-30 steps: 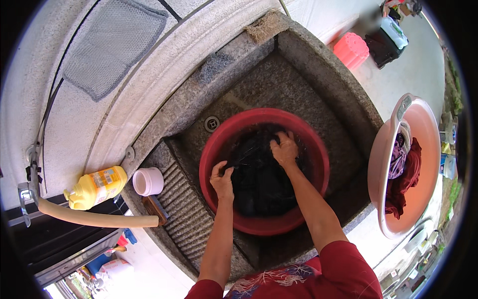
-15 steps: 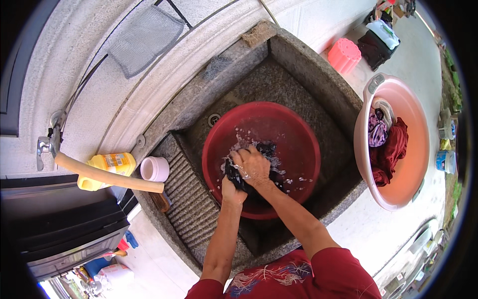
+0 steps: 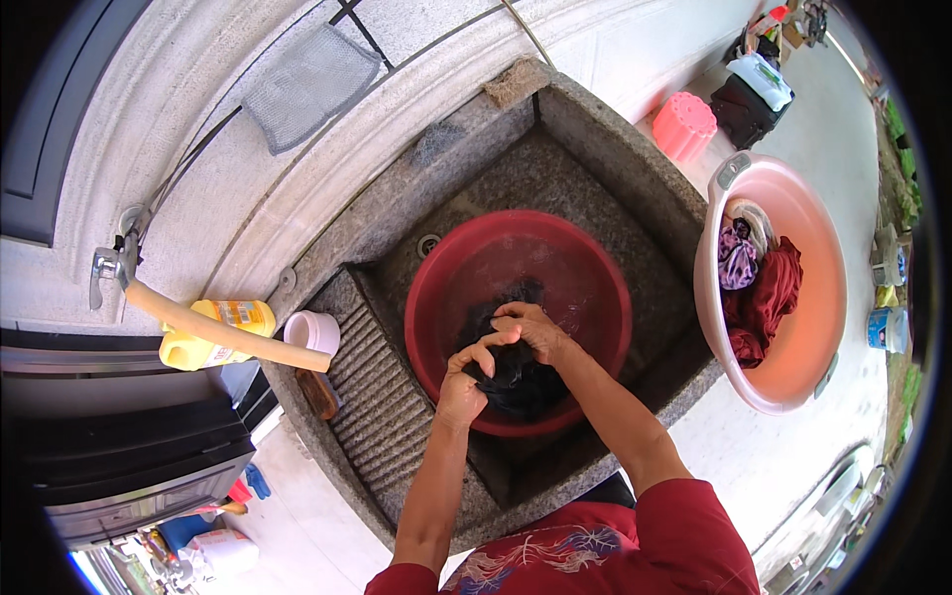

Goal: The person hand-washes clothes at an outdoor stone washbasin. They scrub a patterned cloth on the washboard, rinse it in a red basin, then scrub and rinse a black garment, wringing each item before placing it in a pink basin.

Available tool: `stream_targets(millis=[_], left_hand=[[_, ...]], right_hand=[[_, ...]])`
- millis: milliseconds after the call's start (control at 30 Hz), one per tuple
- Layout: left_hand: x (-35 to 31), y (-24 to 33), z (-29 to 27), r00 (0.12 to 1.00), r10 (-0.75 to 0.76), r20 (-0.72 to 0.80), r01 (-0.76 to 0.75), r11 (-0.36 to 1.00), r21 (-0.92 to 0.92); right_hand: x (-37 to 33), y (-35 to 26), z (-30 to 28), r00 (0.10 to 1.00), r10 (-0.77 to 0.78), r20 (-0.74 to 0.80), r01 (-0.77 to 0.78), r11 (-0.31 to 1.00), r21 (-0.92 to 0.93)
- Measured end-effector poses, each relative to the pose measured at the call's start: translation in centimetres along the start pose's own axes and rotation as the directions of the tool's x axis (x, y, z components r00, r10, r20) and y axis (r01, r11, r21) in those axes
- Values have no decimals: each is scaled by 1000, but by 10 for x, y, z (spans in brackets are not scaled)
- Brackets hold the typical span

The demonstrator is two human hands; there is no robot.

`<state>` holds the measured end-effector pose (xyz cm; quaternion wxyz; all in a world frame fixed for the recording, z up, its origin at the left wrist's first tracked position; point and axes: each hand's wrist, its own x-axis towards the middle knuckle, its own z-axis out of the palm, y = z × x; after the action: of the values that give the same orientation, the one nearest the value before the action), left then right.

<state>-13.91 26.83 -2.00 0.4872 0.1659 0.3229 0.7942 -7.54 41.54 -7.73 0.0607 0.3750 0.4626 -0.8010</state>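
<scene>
A round red basin (image 3: 421, 297) with water stands inside a grey stone sink (image 3: 635, 129). Bunched dark wet cloth (image 3: 521, 387) lies in it, part of it raised between my hands. My left hand (image 3: 466, 382) grips the cloth at its left side, fingers curled over the top. My right hand (image 3: 534, 332) pinches it from the right, its fingertips close to those of the left. The garment's kind cannot be made out. Part of the cloth trails in the water beyond and below my hands.
Left of the basin is the sink's ridged washboard (image 3: 387, 397), with a brush (image 3: 317, 394), a pink cup (image 3: 313, 335) and a yellow jug (image 3: 218, 332) near it. A tap hose (image 3: 228, 337) hangs over them. On the right stands a pink tub (image 3: 828, 297) holding red and purple clothes (image 3: 773, 293).
Splashing around the cloth has died down. My right hand has moved off the top of the cloth to its right side, and my left fingers now curl over it.
</scene>
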Motion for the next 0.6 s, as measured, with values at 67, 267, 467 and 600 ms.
stream_targets(millis=[67, 267, 467, 600], left_hand=[[-5, 8, -2, 975, 95, -198, -49, 973, 226], [-12, -17, -75, 826, -13, -563, 440, 639, 631], [23, -59, -91, 611, 184, -770, 343, 815, 467], [28, -86, -133, 822, 229, -521, 442, 319, 838]], right_hand=[[10, -7, 4, 966, -247, -75, 256, 891, 376], [54, 5, -60, 881, -218, -419, 231, 973, -21], [59, 19, -35, 577, -742, -341, 53, 451, -891], [98, 54, -34, 651, -759, -29, 120, 141, -983]])
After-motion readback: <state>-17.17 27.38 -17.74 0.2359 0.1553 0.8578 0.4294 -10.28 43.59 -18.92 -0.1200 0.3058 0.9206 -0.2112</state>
